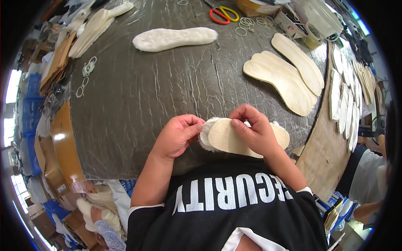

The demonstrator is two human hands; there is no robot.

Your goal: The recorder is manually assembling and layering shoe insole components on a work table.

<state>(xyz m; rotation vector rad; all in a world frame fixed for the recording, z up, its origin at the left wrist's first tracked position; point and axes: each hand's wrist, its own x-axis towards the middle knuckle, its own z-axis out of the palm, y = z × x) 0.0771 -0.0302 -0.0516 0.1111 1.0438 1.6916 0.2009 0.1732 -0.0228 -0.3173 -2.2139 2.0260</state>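
A: ok so how's the table [125, 108] covered, and where's the stuff being held?

B: It's covered in some dark, shiny sheet, creased all over. A flat insole [224, 140], cream coloured, is held up over the table's near edge, with a fluffy insole [204, 138] lapped behind it and poking out at the left end.

A: Grip on both hands tho?

B: Both closed. The fluffy one's edge is pinched between thumb and fingers by the left hand [181, 136], and the flat one is clamped under the thumb of the right hand [256, 131].

A: Rest of the tabletop?

B: A loose white insole [175, 39] is laid toward the table's far side. Scissors [219, 21] with red and yellow handles are left at the far edge, pale loops [244, 28] dropped just beside. A cream stack [278, 77] is fanned out on the table's right.

A: Room looks packed lol

B: Yep. White insoles [344, 108] are lined up along a wooden board [328, 163] right of the table. Blue crates [33, 111] are piled left of it. Another person [368, 180] can be partly seen beyond the board.
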